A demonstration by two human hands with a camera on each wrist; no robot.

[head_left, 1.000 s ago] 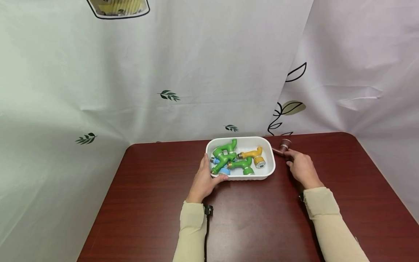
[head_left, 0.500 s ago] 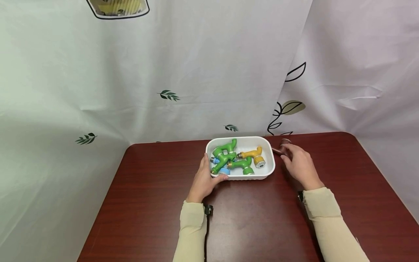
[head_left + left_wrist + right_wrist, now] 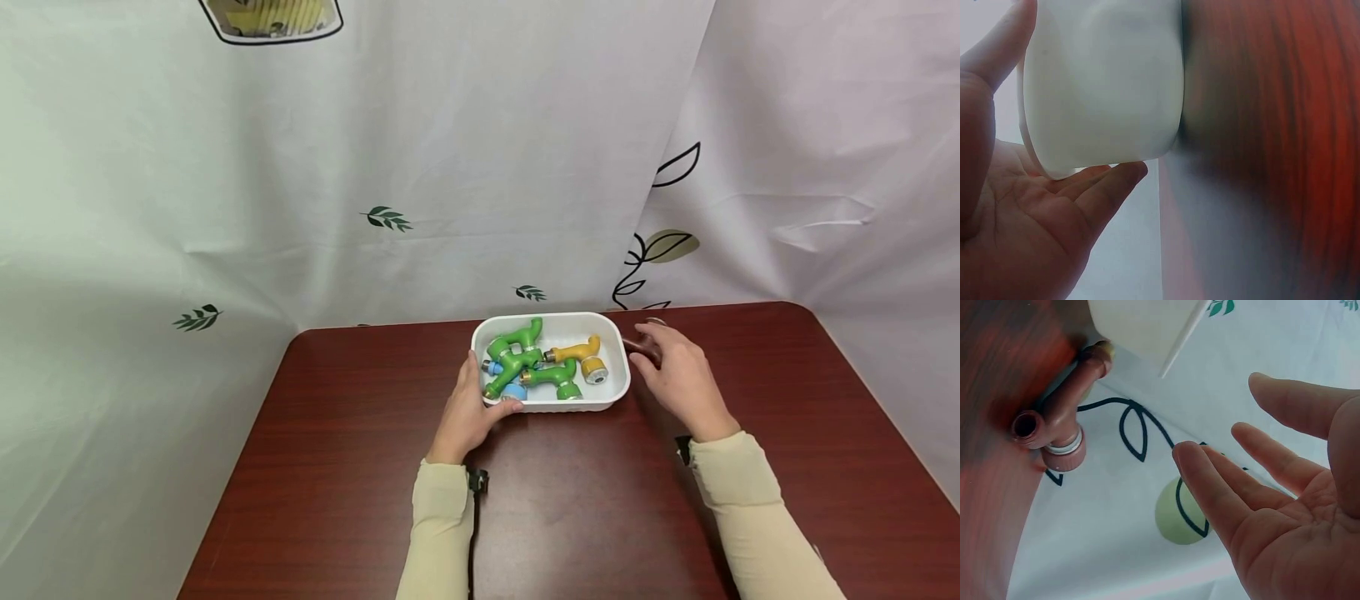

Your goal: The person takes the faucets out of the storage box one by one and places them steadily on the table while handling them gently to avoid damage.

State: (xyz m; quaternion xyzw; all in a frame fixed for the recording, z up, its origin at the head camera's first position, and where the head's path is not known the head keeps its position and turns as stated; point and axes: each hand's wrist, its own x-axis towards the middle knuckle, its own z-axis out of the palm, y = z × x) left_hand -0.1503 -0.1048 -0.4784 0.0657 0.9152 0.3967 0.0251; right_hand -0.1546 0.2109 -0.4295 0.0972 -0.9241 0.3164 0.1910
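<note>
A white plastic tray (image 3: 619, 379) holds several garden taps: green taps (image 3: 516, 367), a yellow tap (image 3: 573, 354) and blue pieces (image 3: 514, 392) partly covered by the green ones. My left hand (image 3: 465, 423) rests on the tray's near left corner, thumb along the front, straight fingers against the left side. Just right of the tray, a brown tap (image 3: 1063, 403) lies on the table. Over it, in the head view, my right hand (image 3: 686, 382) hides part of it. The right wrist view shows that hand's fingers (image 3: 1216, 487) extended, apart from the tap and holding nothing.
The dark red wooden table (image 3: 570, 492) reaches back to a pale curtain (image 3: 450, 167) printed with leaves. The tray and brown tap are close to the table's back edge.
My right hand has left the near end of the brown tap and shifted left over it, its fingers spreading. My left hand and the tray have stayed in place.
</note>
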